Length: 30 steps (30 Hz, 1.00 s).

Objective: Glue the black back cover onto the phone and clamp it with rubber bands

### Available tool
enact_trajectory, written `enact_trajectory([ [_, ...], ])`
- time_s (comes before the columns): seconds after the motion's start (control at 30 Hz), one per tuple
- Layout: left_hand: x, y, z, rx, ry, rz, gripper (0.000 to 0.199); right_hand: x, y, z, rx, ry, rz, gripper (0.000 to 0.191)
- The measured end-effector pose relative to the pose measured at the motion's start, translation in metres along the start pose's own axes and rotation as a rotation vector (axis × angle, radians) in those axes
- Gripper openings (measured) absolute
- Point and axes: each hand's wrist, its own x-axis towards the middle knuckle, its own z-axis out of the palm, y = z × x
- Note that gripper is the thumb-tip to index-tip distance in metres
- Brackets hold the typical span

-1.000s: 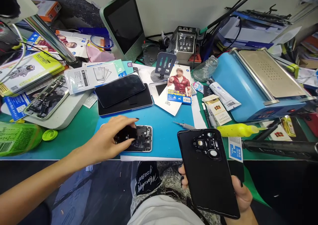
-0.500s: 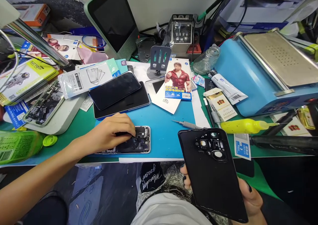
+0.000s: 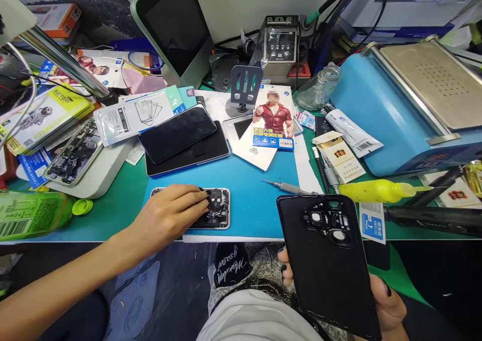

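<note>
My left hand [image 3: 176, 210] lies over an opened phone [image 3: 219, 208] on the blue mat [image 3: 252, 210]. Its fingers are stretched out across the bared inner parts, tips near the middle; its thumb is hidden. Off the mat's front edge, above my lap, my right hand [image 3: 387, 303] grips a black phone back cover [image 3: 331, 280] by its two long sides. The cover tilts slightly, its camera cutouts at the top. Behind the opened phone, a dark phone [image 3: 176, 132] rests across a larger dark device [image 3: 192, 155].
A precision screwdriver [image 3: 288, 186] and a yellow needle bottle [image 3: 380, 191] lie right of centre. A blue machine [image 3: 376, 125] stands at the right. Printed packets [image 3: 273, 117], a stand [image 3: 246, 87] and a glass jar [image 3: 320, 87] are behind. A green bottle [image 3: 33, 215] lies at left.
The fingers of my left hand have straightened from a bent pose and lie flatter over the opened phone. My right hand still holds the cover. The whole view has shifted slightly.
</note>
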Motion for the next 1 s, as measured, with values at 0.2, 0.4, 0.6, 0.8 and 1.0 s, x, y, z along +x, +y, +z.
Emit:
enact_trajectory([
  [0.2, -0.008, 0.045, 0.007, 0.160, -0.068, -0.135, 0.036, 0.012, -0.012, 0.028, 0.049, -0.148, -0.061, 0.064],
  [0.4, -0.020, 0.060, 0.019, 0.046, -0.162, -0.331, 0.064, 0.015, -0.017, 0.039, -0.011, -0.014, -0.018, 0.065],
  [0.6, -0.023, 0.062, 0.022, -0.008, -0.145, -0.361, 0.075, 0.015, -0.020, 0.050, -0.056, -0.027, -0.082, 0.063],
  [0.8, -0.008, 0.083, 0.030, 0.039, -0.114, -0.498, 0.079, 0.026, -0.046, 0.053, -0.511, -0.106, -0.381, 0.051],
  [1.0, -0.006, 0.089, 0.035, 0.062, -0.129, -0.519, 0.080, 0.059, -0.068, 0.081, -0.931, -0.069, -0.636, 0.045],
])
